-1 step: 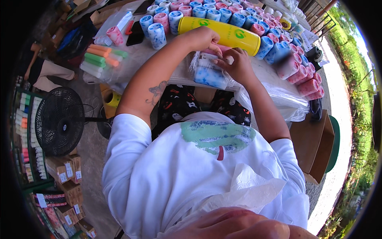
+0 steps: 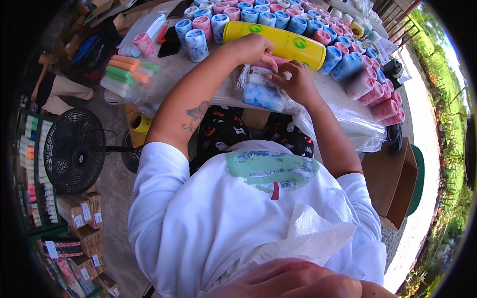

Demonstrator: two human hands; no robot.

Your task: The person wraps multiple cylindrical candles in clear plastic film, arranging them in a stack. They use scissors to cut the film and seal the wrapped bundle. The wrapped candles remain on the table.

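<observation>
At the table's near edge lies a bundle of mottled cylinders that look like candles, with a blue-and-white one (image 2: 262, 96) on the near side and pink behind it. Clear plastic wrap (image 2: 244, 79) covers the bundle. My left hand (image 2: 252, 48) comes over the bundle's far side, its fingers bent down and closed on the wrap. From the right, my right hand (image 2: 298, 83) has thumb and fingers pinched at the wrap near the top; the exact grip is partly hidden. Just behind both hands lies a thick yellow roll (image 2: 278, 42) with green printing.
Rows of blue and pink mottled cylinders (image 2: 266, 19) fill the table's far side. Orange, green and white sticks (image 2: 121, 74) and a dark phone (image 2: 170, 42) lie left. A black fan (image 2: 74, 151) stands at left; an open cardboard box (image 2: 390, 179) is at right.
</observation>
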